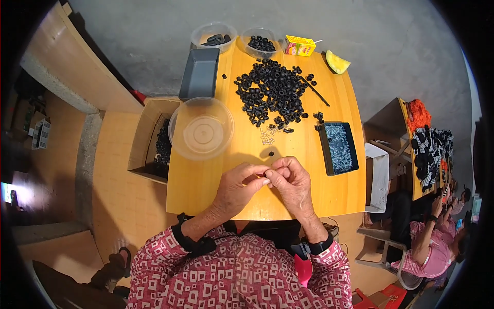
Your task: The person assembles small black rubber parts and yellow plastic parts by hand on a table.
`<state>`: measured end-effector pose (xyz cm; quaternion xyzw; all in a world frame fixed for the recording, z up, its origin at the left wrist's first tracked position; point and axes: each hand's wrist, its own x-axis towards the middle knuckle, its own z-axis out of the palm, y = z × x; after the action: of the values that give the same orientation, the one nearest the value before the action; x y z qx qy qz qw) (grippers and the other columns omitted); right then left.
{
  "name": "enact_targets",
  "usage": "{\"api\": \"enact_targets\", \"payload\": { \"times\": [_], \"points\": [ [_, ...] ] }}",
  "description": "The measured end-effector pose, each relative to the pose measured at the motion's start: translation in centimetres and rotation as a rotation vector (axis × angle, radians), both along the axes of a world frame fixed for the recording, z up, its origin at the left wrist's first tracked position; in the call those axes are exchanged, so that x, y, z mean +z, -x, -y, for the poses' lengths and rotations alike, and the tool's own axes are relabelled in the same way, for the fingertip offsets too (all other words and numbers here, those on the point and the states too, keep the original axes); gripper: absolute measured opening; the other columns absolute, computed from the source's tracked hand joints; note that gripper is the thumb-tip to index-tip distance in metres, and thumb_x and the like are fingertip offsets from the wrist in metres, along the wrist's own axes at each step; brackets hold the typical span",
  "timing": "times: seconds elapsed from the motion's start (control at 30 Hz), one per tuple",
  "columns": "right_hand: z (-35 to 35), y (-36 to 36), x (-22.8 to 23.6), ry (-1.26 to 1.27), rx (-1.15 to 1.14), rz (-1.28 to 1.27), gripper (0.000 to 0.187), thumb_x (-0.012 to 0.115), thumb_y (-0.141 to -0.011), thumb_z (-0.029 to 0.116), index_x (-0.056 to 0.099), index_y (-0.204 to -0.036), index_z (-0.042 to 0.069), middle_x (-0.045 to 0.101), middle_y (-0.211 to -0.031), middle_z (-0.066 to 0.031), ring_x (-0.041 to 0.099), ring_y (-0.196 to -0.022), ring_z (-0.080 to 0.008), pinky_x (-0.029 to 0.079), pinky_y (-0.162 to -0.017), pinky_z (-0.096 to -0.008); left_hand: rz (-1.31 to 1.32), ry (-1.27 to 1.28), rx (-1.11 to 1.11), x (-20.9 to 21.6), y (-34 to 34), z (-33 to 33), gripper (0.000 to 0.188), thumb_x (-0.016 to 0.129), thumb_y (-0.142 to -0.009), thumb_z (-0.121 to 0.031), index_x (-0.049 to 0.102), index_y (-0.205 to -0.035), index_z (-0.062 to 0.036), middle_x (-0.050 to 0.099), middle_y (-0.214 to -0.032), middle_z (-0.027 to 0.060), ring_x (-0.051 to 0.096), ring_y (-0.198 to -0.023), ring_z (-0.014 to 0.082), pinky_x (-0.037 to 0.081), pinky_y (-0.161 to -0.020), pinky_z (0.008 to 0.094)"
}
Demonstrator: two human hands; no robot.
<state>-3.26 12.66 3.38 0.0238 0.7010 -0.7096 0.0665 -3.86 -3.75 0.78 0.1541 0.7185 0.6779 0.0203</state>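
Note:
My left hand (237, 186) and my right hand (293, 186) meet over the table's near part, thumbs and forefingers pinched together. Between their fingertips is a small black piece (265, 174), mostly covered by the fingers. Just beyond the hands lies a single black cap-like part (271, 154). Farther off, a few small clear pieces (268, 135) lie scattered. Behind them spreads a large heap of short black ring-shaped parts (275, 90). A black tray (351, 135) of tiny clear pieces stands to the right.
Left on the table are an upturned-looking clear plastic tub (229, 129) and a grey tray (200, 77). Two clear bowls (193, 37) (278, 46) of black parts, a yellow drink carton (300, 46) and a melon slice (337, 63) line the back. A cardboard box (141, 139) stands left; another person (429, 242) sits right.

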Motion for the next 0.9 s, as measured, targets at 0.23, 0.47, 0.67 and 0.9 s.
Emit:
{"api": "enact_targets", "payload": {
  "times": [0.23,0.47,0.67,0.9],
  "points": [
    [1.0,-0.1,-0.2,0.052,0.042,0.096,0.016,0.066,-0.093,0.005,0.056,-0.105,0.000,0.057,-0.071,0.0027,0.053,-0.066,-0.0045,0.045,-0.060,-0.0200,0.197,-0.063,-0.006,-0.3,-0.6,1.0,0.020,0.072,-0.085,-0.003,0.065,-0.104,0.0001,0.067,-0.091,0.0068,0.067,-0.080,0.0128,0.054,-0.074,0.0251],
    [-0.1,4.0,2.5,-0.508,0.012,-0.198,0.015,0.062,-0.095,0.014,0.062,-0.099,0.000,0.061,-0.069,-0.0055,0.054,-0.058,-0.0088,0.044,-0.051,-0.0244,0.439,-0.332,-0.007,-1.8,-0.5,1.5,0.024,0.065,-0.090,-0.002,0.064,-0.114,-0.0008,0.064,-0.094,0.0024,0.063,-0.084,0.0104,0.054,-0.080,0.0251],
    [1.2,9.6,1.1,-1.120,0.091,-0.426,0.018,0.069,-0.082,0.020,0.068,-0.085,0.002,0.066,-0.085,-0.0139,0.065,-0.084,-0.0314,0.054,-0.073,-0.0427,0.576,-0.401,-0.044,-1.2,0.0,1.9,0.029,0.063,-0.092,-0.003,0.063,-0.121,-0.0025,0.062,-0.099,0.0037,0.063,-0.092,0.0118,0.054,-0.085,0.0260],
    [1.9,11.6,-1.4,-1.223,0.097,-0.423,0.016,0.072,-0.077,0.018,0.068,-0.080,0.002,0.063,-0.084,-0.0117,0.065,-0.086,-0.0299,0.055,-0.073,-0.0416,0.690,-0.477,-0.056,-0.9,0.3,2.9,0.031,0.063,-0.093,-0.005,0.062,-0.123,-0.0025,0.063,-0.104,0.0075,0.064,-0.098,0.0165,0.053,-0.091,0.0282]
  ]
}}
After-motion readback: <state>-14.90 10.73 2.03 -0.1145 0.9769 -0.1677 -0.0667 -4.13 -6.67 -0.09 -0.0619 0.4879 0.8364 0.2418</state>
